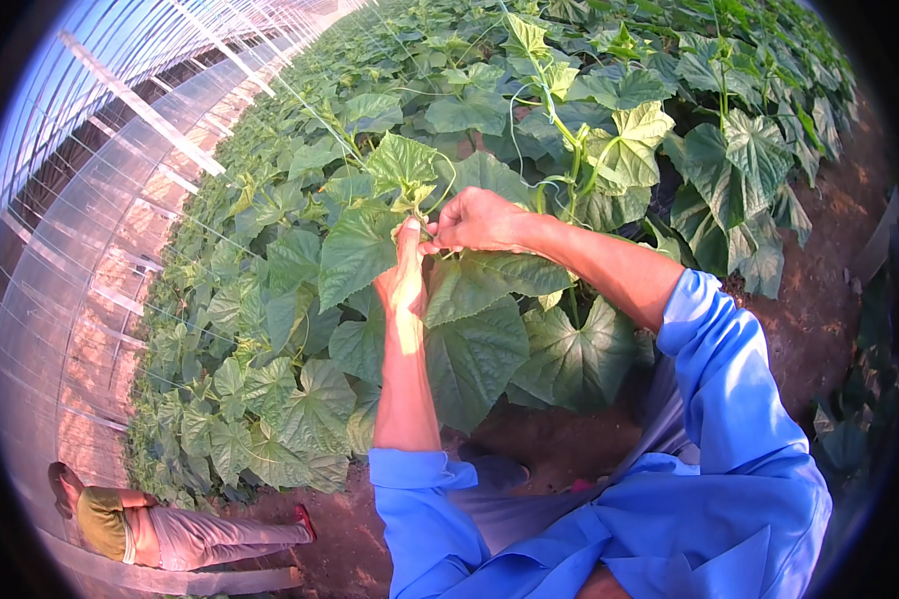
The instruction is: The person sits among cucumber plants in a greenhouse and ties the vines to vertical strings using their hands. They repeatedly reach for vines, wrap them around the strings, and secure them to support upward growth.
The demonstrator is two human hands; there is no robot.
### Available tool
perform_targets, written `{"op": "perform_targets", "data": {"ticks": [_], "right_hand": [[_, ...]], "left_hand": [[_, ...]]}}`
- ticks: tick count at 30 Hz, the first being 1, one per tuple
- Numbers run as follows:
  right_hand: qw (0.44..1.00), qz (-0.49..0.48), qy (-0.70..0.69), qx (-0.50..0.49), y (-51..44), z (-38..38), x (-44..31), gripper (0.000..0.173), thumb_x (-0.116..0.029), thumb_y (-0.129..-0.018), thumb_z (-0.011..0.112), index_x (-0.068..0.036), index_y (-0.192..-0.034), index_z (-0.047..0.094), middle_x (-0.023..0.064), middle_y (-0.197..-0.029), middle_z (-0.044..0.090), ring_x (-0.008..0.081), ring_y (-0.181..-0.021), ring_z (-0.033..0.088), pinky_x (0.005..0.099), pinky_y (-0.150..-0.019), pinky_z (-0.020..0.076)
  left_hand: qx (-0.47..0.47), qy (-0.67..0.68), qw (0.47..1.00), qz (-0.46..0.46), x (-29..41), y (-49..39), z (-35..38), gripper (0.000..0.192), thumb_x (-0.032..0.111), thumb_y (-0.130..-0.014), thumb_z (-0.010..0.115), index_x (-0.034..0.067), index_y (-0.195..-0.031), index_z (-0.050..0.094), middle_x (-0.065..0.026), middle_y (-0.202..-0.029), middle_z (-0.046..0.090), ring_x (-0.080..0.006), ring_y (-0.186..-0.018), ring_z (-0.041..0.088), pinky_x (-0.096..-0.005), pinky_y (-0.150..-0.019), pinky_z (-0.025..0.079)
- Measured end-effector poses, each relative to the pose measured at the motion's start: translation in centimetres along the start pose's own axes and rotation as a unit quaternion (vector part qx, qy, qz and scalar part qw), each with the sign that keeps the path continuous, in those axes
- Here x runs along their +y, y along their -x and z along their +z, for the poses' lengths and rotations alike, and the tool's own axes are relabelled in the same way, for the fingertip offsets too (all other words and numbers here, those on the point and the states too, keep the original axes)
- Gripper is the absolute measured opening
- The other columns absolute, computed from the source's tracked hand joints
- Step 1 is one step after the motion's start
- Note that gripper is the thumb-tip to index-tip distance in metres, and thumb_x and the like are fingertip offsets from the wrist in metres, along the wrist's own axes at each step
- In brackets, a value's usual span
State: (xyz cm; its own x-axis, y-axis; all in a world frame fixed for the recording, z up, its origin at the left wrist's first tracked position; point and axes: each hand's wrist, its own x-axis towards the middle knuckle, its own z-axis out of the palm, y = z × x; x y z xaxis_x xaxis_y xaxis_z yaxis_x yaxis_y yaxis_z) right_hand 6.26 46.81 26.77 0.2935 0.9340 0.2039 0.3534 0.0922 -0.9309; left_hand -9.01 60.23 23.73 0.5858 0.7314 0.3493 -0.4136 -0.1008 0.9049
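Note:
A cucumber vine with a pale young tip rises in front of me. My left hand grips its stem just below the tip, thumb upward. From the right, my right hand meets it, with thumb and forefinger pinched at the same stem. What exactly lies between those fingertips is too small and covered to tell. A thin curled tendril arches over beside the right fingers. One broad leaf hangs left of my left hand, and larger leaves spread under both wrists.
A neighbouring vine climbs a pale blue twine to the right. Dense cucumber rows fill the greenhouse beyond. Bare soil paths run at right and below. Another person stands at lower left near the plastic film wall.

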Motion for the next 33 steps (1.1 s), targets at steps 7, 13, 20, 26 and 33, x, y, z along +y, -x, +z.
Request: {"op": "perform_targets", "data": {"ticks": [7, 13, 20, 26, 33], "right_hand": [[0.915, -0.243, 0.301, 0.111, -1.7, -3.7, 0.0, 0.012, -0.013, -0.092, 0.081, -0.006, -0.101, 0.083, 0.014, -0.095, 0.076, 0.0361, -0.094, 0.076, 0.0449, -0.085, 0.0611], [0.977, -0.169, 0.084, 0.101, -4.2, -1.6, -1.9, 0.018, -0.018, -0.094, 0.086, -0.002, -0.093, 0.078, 0.0099, -0.087, 0.078, 0.0197, -0.079, 0.073, 0.0396, -0.076, 0.0589], [0.98, -0.139, -0.144, 0.003, -5.6, 0.3, -1.2, 0.013, -0.014, -0.096, 0.08, -0.006, -0.086, 0.077, -0.0003, -0.079, 0.07, 0.0087, -0.07, 0.058, 0.0313, -0.062, 0.0478], [0.991, -0.072, -0.084, -0.077, -5.0, -1.5, -2.8, 0.016, -0.023, -0.097, 0.073, -0.008, -0.094, 0.075, -0.0009, -0.079, 0.07, 0.0099, -0.072, 0.054, 0.0307, -0.063, 0.0461], [0.987, -0.083, -0.11, -0.081, -3.8, -0.6, -4.3, 0.007, -0.012, -0.098, 0.072, -0.007, -0.092, 0.072, 0.0034, -0.082, 0.076, 0.0116, -0.065, 0.064, 0.0298, -0.059, 0.0489]], "left_hand": [[-0.032, -0.003, 0.999, -0.03, 2.1, -0.3, -0.8, 0.019, 0.014, -0.111, 0.066, -0.001, -0.121, 0.071, -0.0192, -0.116, 0.077, -0.0292, -0.096, 0.079, -0.0362, -0.071, 0.063], [-0.035, 0.034, 0.996, -0.076, 2.3, -0.6, -1.3, 0.019, 0.013, -0.109, 0.068, -0.003, -0.118, 0.07, -0.0176, -0.112, 0.077, -0.0269, -0.093, 0.079, -0.033, -0.068, 0.062], [-0.038, 0.014, 0.994, -0.102, 3.4, 0.0, -1.5, 0.02, 0.012, -0.108, 0.067, -0.002, -0.12, 0.072, -0.0157, -0.113, 0.078, -0.0257, -0.095, 0.08, -0.0327, -0.067, 0.061], [-0.033, 0.027, 0.995, -0.092, 3.0, 0.0, -1.7, 0.019, 0.012, -0.107, 0.067, -0.003, -0.119, 0.072, -0.014, -0.108, 0.079, -0.0221, -0.094, 0.078, -0.0317, -0.071, 0.061], [-0.036, 0.039, 0.995, -0.087, 2.7, -0.3, -2.0, 0.015, 0.011, -0.108, 0.067, -0.003, -0.113, 0.072, -0.0147, -0.106, 0.078, -0.021, -0.091, 0.077, -0.0326, -0.073, 0.063]]}}
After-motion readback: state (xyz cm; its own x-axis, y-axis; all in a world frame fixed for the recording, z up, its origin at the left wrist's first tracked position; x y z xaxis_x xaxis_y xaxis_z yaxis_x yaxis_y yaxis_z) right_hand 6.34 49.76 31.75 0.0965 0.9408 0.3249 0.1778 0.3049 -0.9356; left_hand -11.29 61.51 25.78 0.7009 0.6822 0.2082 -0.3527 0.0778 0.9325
